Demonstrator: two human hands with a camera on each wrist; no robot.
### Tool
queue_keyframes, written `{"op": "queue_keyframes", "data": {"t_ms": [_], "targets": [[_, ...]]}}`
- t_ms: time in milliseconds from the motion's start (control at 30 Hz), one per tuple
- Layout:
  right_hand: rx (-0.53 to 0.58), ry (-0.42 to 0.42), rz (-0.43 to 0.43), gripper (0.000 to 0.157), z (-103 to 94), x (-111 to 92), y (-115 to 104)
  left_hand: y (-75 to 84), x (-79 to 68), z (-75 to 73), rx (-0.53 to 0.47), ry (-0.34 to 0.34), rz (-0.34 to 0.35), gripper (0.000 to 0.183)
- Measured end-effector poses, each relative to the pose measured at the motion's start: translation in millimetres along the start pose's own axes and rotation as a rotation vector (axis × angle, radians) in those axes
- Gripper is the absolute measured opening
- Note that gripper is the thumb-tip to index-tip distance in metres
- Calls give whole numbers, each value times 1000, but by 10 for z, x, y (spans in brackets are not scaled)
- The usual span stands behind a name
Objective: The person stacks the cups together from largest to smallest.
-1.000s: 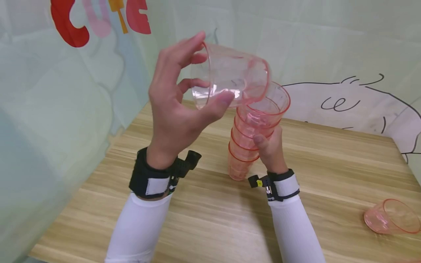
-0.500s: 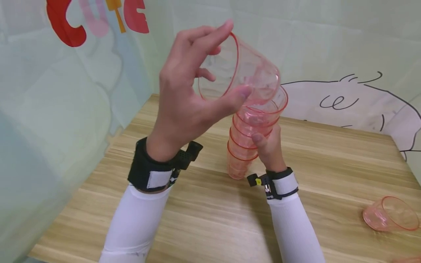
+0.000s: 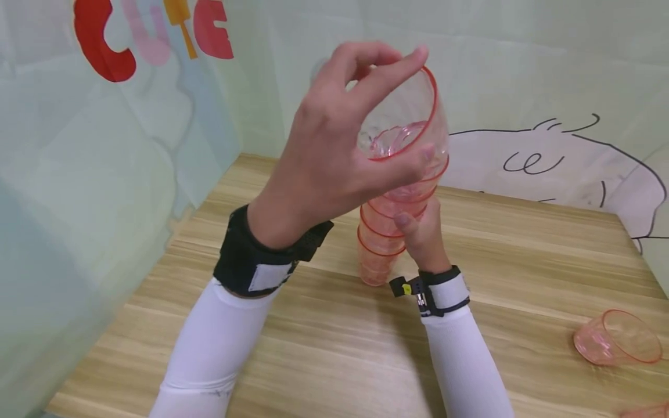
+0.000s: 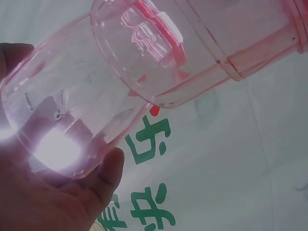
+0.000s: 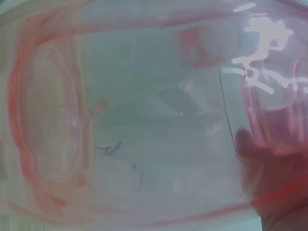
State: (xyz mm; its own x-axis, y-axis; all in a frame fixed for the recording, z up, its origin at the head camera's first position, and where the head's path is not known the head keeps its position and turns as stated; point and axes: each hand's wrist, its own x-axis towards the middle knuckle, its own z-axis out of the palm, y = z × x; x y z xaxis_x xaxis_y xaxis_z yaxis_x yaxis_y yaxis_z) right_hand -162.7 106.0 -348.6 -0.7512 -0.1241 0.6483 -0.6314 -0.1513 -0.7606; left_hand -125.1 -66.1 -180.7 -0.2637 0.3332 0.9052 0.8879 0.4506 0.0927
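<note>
A clear pink-tinted plastic cup [image 3: 438, 136] is gripped near its red rim by my left hand [image 3: 331, 142], thumb on the near side and fingers over the far edge. Its base end sits in the mouth of the top cup of a tall stack [image 3: 377, 239], as the left wrist view shows with the held cup [image 4: 62, 96] tilted against the stack [image 4: 202, 53]. My right hand [image 3: 425, 235] grips the leaning stack around its middle; its far fingers are hidden. Close-up see-through cup wall [image 5: 144, 125] fills the right wrist view.
One more pink cup [image 3: 593, 342] lies on its side at the right of the wooden table [image 3: 334, 360]. Part of another cup's red edge [image 3: 648, 411] shows at the bottom right corner. Printed cloth walls [image 3: 496, 69] stand behind and at left.
My left hand has moved right with its cup, turning it from nearly level to mouth toward me, base into the stack's top. The right hand and stack have hardly moved.
</note>
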Motion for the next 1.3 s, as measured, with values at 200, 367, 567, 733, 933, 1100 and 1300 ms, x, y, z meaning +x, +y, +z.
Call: {"op": "queue_keyframes", "data": {"t_ms": [200, 367, 567, 733, 933, 1100, 1300], "targets": [[-51, -3, -15, 82, -4, -2, 40, 47, 7, 15, 32, -56, -46, 63], [-71, -7, -19, 82, -3, -5, 53, 73, 21, 36, 54, -107, -72, 62], [-54, -11, -23, 82, 6, -13, 54, 80, -6, 122, 56, -165, -99, 57], [-47, -20, -29, 86, 15, -4, 52, 51, -65, 188, 49, -162, -126, 60], [-58, -18, -38, 89, 11, 1, 32, 41, -155, 237, -81, -85, -223, 81], [-52, -5, -42, 87, 3, 4, 22, 47, -252, 316, -268, -10, -341, 94], [-39, -8, -69, 83, 0, 22, 44, 7, -436, 467, -476, 2, -489, 104]]}}
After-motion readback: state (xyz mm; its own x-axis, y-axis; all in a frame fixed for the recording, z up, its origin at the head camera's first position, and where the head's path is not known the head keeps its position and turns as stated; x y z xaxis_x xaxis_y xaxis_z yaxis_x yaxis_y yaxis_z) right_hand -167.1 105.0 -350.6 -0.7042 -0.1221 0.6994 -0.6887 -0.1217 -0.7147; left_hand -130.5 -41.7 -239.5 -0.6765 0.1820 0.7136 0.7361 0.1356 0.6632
